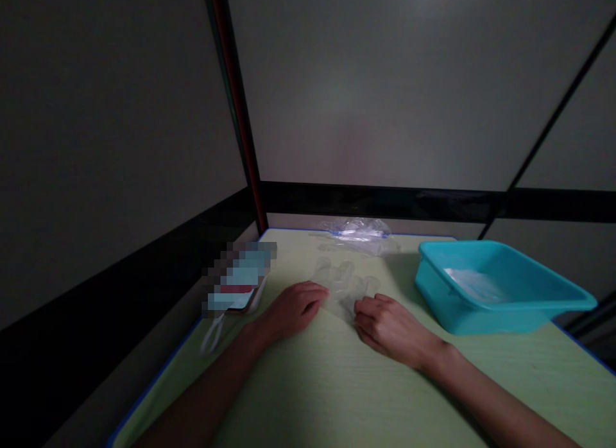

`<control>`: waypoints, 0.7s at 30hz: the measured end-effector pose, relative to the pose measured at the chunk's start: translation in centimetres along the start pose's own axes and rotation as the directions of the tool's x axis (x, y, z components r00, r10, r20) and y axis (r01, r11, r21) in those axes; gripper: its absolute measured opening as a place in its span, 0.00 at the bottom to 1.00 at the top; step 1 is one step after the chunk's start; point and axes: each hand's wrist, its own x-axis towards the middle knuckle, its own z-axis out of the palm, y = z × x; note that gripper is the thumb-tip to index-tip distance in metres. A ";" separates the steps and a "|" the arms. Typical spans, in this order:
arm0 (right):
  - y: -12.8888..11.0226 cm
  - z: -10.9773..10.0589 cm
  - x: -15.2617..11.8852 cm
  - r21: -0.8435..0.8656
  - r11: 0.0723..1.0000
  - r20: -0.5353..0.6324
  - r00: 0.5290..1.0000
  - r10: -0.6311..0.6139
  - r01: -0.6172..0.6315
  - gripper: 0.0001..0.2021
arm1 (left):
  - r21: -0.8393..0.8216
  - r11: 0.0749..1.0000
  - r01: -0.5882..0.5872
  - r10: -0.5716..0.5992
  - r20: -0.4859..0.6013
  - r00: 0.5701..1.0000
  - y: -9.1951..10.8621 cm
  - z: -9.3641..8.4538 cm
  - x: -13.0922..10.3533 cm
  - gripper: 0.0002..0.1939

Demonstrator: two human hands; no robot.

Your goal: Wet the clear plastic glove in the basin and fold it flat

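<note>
A clear, thin plastic glove (342,278) lies on the table in front of me, its finger parts pointing away. My left hand (294,310) is closed at the glove's left edge, thumb and fingers pinched together on the film. On the opposite edge, my right hand (389,327) has its fingers curled and closed on the glove. Both wrists rest low over the tabletop. The cuff end between the hands is hard to make out because the film is so transparent.
A turquoise plastic basin (474,321) with something whitish inside stands at the right. Crumpled clear plastic packaging (360,235) lies at the back edge. On the left is a pixelated phone-like object (243,278) with a white strap (212,334). Walls enclose the pale green table (332,396) behind and left.
</note>
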 end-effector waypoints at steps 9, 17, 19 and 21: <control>-0.4 0.0 0.3 -0.047 0.998 -0.031 0.999 0.031 -0.033 0.08 | 0.016 0.999 -0.042 0.041 0.018 0.999 0.3 -0.2 0.1 0.13; -0.1 0.1 0.2 -0.053 0.993 -0.005 0.995 0.103 -0.104 0.09 | 0.026 0.998 -0.053 0.052 0.019 0.998 0.1 0.0 0.1 0.13; 0.2 -0.2 0.1 -0.002 0.990 0.022 0.990 0.140 -0.140 0.08 | 0.023 0.998 -0.053 0.052 0.017 0.998 0.0 0.0 0.0 0.14; 0.5 -0.4 -0.2 0.075 0.976 0.039 0.978 0.203 -0.206 0.06 | 0.021 0.998 -0.056 0.055 0.010 0.998 -0.1 0.1 -0.1 0.15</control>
